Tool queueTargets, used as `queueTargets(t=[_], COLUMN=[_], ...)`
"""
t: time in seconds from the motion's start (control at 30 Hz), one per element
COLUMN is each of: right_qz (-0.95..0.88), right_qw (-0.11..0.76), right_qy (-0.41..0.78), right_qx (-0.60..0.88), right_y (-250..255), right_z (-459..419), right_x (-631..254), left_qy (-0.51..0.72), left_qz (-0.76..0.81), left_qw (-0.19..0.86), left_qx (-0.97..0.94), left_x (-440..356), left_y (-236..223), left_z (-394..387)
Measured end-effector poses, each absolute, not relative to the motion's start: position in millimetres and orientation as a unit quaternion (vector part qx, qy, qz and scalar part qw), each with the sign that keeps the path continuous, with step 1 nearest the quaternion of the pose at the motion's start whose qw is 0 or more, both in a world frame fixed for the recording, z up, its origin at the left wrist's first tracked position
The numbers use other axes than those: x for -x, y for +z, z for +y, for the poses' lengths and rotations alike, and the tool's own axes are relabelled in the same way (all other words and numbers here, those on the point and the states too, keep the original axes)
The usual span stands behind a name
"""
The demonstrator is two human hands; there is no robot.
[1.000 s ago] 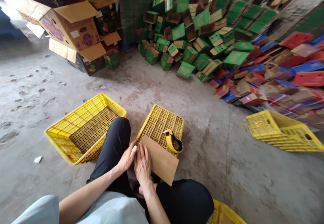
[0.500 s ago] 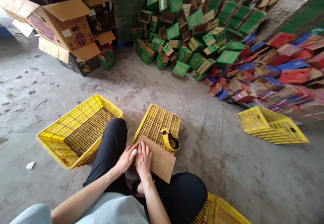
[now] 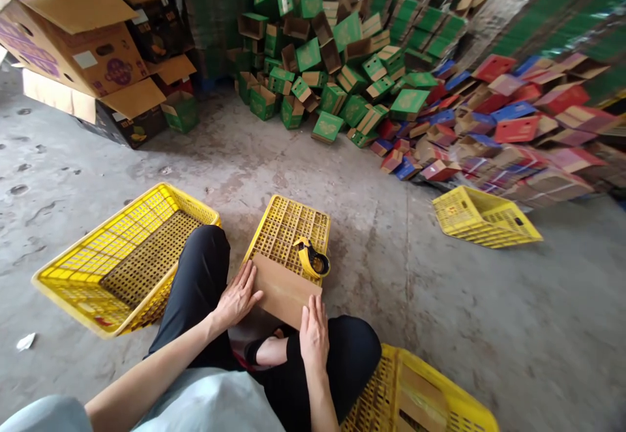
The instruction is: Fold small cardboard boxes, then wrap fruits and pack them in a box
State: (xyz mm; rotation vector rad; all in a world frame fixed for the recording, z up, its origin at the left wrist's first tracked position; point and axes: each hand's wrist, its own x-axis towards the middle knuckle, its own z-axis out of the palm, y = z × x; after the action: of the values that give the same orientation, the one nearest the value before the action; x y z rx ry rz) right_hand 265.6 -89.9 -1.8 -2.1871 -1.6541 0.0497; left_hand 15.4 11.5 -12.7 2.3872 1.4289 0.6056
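A brown cardboard box [image 3: 283, 287] rests at the near end of an upturned yellow crate [image 3: 286, 220], its flat long face up with a faint shiny strip of tape along it. My left hand [image 3: 238, 296] lies at the box's left end, fingers straight and thumb apart. At the right end, my right hand [image 3: 314, 331] touches the edge with its fingers stretched out. The box's underside is hidden. Just beyond it, a yellow and black tape dispenser [image 3: 312, 259] sits on the crate.
On my left stands a large yellow crate [image 3: 127, 259]. Another crate [image 3: 454, 393] at lower right holds a taped cardboard piece [image 3: 423, 399]. A tilted yellow crate [image 3: 484, 217] lies farther right. Heaped green boxes [image 3: 327, 126] and red and blue boxes [image 3: 516, 129] fill the background.
My right hand has moved from the left part of the box to its right end. The left hand stays at the left end with its fingers more extended. The view has shifted right.
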Motion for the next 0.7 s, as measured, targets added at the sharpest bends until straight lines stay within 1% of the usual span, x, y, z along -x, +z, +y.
queueTargets(t=[0.1, 0.23, 0.4, 0.57, 0.7], right_qz=[-0.562, -0.503, -0.518, -0.547, -0.532], right_qw=[0.237, 0.262, 0.297, 0.289, 0.288], right_qy=[0.046, 0.061, 0.144, 0.208, 0.225], right_qx=[0.791, 0.821, 0.789, 0.758, 0.764], right_y=[-6.7, -10.7, -17.0, -12.5, -3.4], right_z=[-87.3, -78.5, -94.2, -120.3, -124.6], right_x=[-269.1, -266.7, -273.0, -270.0, -264.6], left_qy=[0.197, 0.160, 0.119, 0.045, 0.019], left_qz=[0.507, 0.519, 0.476, 0.456, 0.449], left_qw=[0.123, 0.102, 0.123, 0.173, 0.174], left_qx=[-0.830, -0.834, -0.863, -0.872, -0.876], left_x=[-30.4, -47.8, -43.4, -34.7, -33.5], left_y=[-14.7, -11.7, -5.0, 4.4, 8.0], left_z=[22.4, 27.3, 23.5, 28.8, 31.7])
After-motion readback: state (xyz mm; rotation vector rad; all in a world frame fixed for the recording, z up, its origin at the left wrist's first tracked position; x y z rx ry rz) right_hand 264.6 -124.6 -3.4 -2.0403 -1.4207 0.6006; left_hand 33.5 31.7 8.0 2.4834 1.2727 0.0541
